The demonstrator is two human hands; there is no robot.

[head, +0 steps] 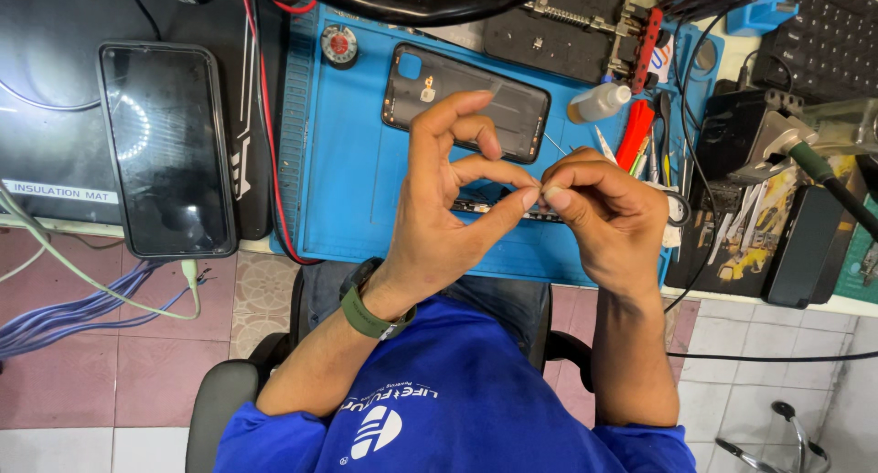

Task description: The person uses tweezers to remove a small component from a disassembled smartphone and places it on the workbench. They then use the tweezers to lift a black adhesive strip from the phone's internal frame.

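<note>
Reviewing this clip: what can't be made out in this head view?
- What the left hand and right hand pinch together: too small, covered by the fingertips.
- The dark strip on the blue mat: mostly hidden behind both hands.
- The black ring at the top: cut off by the frame edge.
- Tools at the right: cluttered, too small to tell apart.

A black smartphone [167, 148] lies screen up at left, glass dark, reflecting a ring light; beside it, a white rectangular label [60, 191] on the black mat [55, 89].
</note>
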